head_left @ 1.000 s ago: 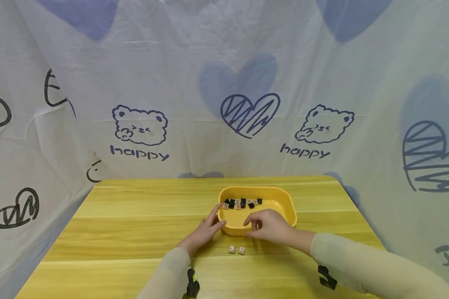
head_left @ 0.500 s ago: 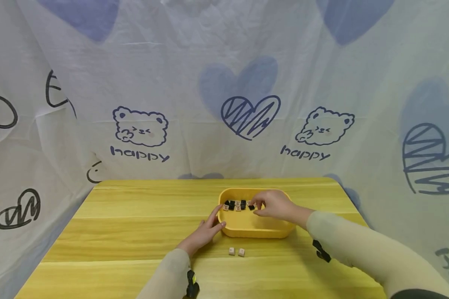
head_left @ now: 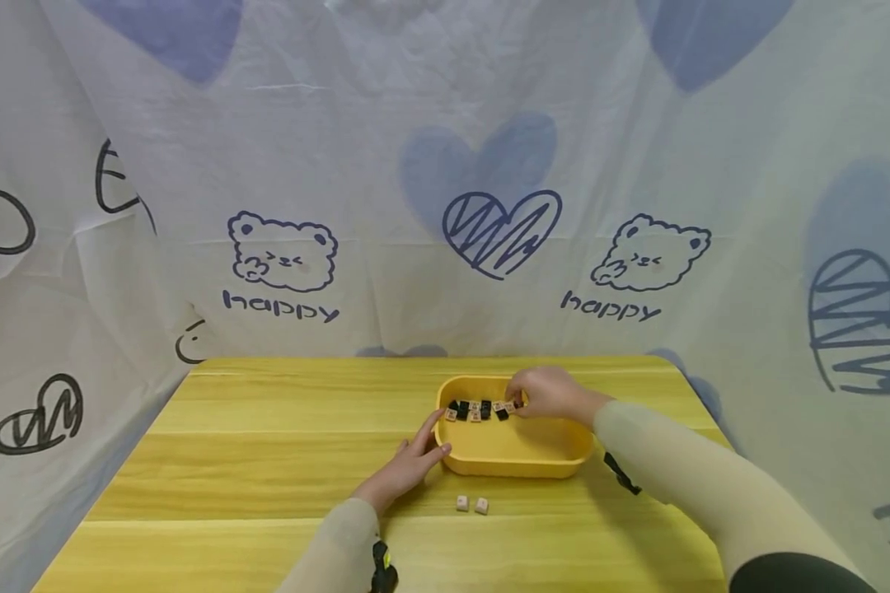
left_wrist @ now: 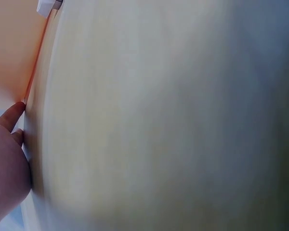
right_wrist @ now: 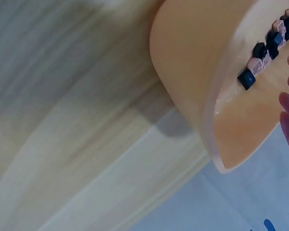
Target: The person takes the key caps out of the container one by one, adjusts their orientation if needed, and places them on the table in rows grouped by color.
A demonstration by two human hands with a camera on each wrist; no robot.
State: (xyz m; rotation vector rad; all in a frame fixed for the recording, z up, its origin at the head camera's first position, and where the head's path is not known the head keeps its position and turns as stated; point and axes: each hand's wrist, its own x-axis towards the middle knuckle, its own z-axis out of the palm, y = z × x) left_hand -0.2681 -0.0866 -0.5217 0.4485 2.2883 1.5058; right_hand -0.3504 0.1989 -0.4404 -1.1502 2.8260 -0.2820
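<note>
A yellow plastic tray sits on the table, holding a cluster of black and pale keycaps along its back left. My left hand rests at the tray's left end, thumb and forefinger spread and touching its wall; those fingers also show at the edge of the left wrist view. My right hand reaches into the tray, fingertips down at the right end of the keycap row. In the right wrist view its fingers are parted, near a black keycap. Two white keycaps, one left and one right, lie in front of the tray.
The wooden table has its far edge against a white cloth backdrop printed with hearts and bears. Bare table surface stretches left of the tray. A dark band sits under the left sleeve.
My right hand has moved from the tray's front rim back over the keycaps, then slightly further right to the row's end. The left hand and the two loose keycaps have stayed put.
</note>
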